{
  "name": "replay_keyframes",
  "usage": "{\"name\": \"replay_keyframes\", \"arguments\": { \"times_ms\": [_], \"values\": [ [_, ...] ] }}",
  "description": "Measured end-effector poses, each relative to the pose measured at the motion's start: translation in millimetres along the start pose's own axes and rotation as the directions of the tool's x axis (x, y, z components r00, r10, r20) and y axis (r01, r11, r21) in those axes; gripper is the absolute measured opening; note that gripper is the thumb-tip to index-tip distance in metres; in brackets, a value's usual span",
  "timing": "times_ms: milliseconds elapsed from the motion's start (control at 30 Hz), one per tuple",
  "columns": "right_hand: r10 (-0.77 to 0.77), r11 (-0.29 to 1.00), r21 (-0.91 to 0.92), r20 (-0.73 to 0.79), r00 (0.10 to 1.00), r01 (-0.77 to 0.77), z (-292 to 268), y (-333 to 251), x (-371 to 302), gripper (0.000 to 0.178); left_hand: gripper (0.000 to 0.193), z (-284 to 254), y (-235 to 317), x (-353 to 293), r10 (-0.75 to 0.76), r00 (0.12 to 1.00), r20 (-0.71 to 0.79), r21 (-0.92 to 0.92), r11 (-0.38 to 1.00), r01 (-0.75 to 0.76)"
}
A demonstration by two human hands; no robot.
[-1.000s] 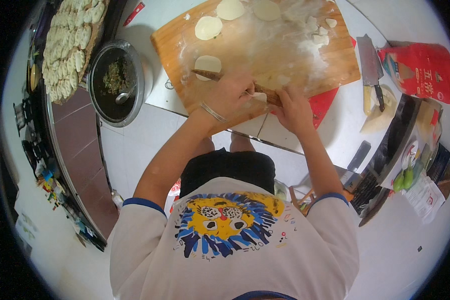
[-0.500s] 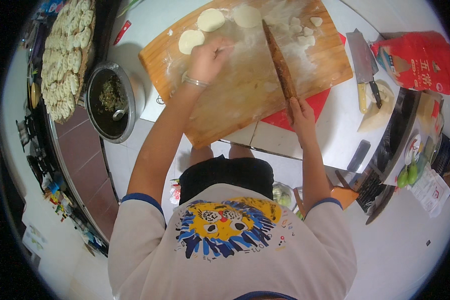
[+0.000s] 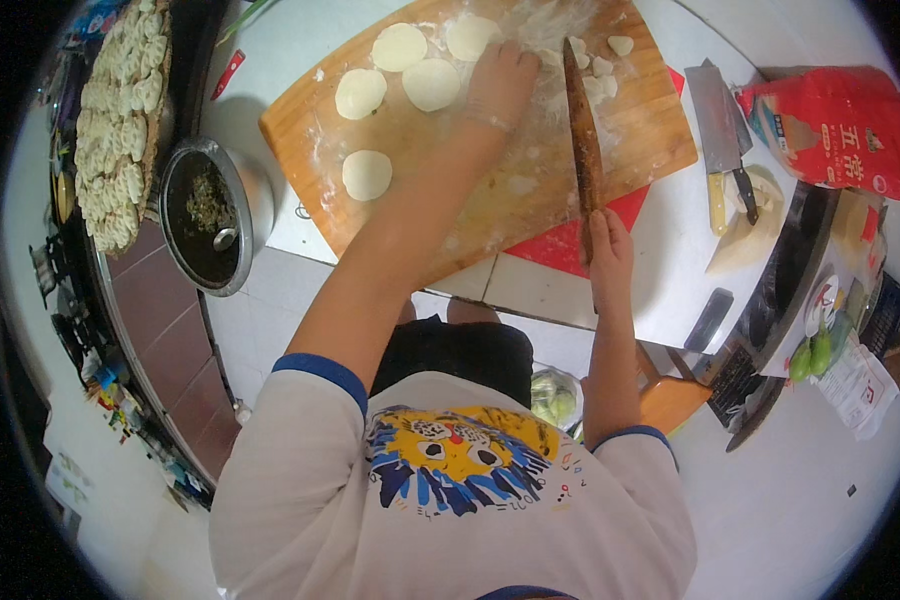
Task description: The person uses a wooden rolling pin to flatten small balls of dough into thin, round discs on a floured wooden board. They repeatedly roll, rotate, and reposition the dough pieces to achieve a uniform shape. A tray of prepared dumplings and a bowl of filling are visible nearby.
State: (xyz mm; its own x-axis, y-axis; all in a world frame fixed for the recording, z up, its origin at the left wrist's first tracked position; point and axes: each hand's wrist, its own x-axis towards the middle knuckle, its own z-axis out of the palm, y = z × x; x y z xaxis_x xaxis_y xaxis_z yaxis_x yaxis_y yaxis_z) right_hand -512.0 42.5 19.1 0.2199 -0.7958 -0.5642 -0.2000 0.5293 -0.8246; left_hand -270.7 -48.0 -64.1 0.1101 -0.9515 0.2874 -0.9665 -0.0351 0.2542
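Note:
A tapered dark wooden rolling pin (image 3: 584,140) slants across the right part of a floury wooden board (image 3: 460,220). My right hand (image 3: 607,245) is closed round its near end. My left hand (image 3: 505,85) reaches over the far middle of the board, beside small lumps of dough (image 3: 602,67). Its fingers bend downward and their tips are hidden, so I cannot see whether they grip anything. Several flat round dough wrappers lie left of that hand, among them one close by (image 3: 431,84) and a nearer, separate one (image 3: 366,175).
To the left stand a metal bowl (image 3: 240,215) of dark chopped filling with a spoon (image 3: 225,239) and a tray of shaped dumplings (image 3: 120,130). A red knife (image 3: 228,74) lies nearby. On the right are a cleaver (image 3: 715,120), a red bag (image 3: 835,130) and a dark phone-like slab (image 3: 709,319).
My left hand has moved right and farther away, toward the dough lumps. A round wrapper now shows where it was. The rolling pin has turned slightly more upright, still in my right hand.

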Motion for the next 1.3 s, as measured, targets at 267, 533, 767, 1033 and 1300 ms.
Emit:
{"name": "replay_keyframes", "arguments": {
  "times_ms": [267, 533, 767, 1033, 1300],
  "values": [
    [-0.010, 1.000, -0.009, 0.030, 0.999, 0.011, 5.0, 15.3, 0.4, 0.022, 0.022, -78.4, -4.1, -155.4, -0.102, 0.995, 0.021, -0.332, 0.938, 0.103],
    [-0.064, 0.943, -0.315, 0.130, 0.989, 0.102, 22.4, 22.2, -1.7, 0.029, 0.056, -108.7, 19.0, -207.4, -0.210, 0.962, 0.175, -0.280, 0.926, 0.253],
    [-0.125, 0.858, -0.487, 0.107, 0.986, 0.162, 28.7, 27.4, -3.9, 0.029, 0.076, -58.9, 36.0, -166.0, -0.242, 0.945, 0.220, -0.099, 0.958, 0.268],
    [-0.267, 0.764, -0.568, 0.153, 0.952, 0.306, 28.0, 9.6, -16.0, 0.025, 0.072, -76.3, 17.7, -188.8, -0.190, 0.960, 0.204, -0.323, 0.913, 0.249],
    [-0.387, 0.509, -0.695, 0.341, 0.857, 0.507, 40.1, 21.7, -15.4, 0.033, 0.058, -117.3, -8.6, -200.6, -0.599, 0.786, -0.151, -0.665, 0.650, 0.368]
  ]
}}
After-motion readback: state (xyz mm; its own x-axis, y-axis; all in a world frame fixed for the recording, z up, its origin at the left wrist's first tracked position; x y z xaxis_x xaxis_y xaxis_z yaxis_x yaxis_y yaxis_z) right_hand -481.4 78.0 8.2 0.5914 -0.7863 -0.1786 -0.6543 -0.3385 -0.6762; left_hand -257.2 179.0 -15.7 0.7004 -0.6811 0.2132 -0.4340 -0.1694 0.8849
